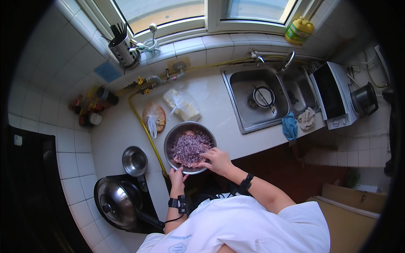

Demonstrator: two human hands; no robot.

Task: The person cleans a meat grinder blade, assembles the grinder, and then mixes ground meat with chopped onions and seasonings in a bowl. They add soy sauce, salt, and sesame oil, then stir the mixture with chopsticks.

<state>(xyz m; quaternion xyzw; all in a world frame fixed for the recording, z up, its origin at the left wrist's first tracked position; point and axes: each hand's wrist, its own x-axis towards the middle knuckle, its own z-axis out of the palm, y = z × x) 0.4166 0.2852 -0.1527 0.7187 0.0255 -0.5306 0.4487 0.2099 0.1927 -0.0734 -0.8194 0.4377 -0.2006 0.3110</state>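
Observation:
A stainless steel mixing bowl stands at the counter's front edge. Inside it, finely chopped purple onion lies heaped over pink minced meat. My left hand grips the near rim of the bowl. Over the bowl's right side reaches my right hand, its fingers apart and at the edge of the onion and meat. No object shows in that hand; whether the fingertips touch the mixture is hard to tell. Behind the bowl lie a knotted plastic bag of pale blocks and a bagged round brownish food.
A yellow gas pipe runs along the counter on the left. Beyond it are a small steel saucepan and a lidded wok on a stove. To the right are a double sink, a blue cloth and a microwave oven.

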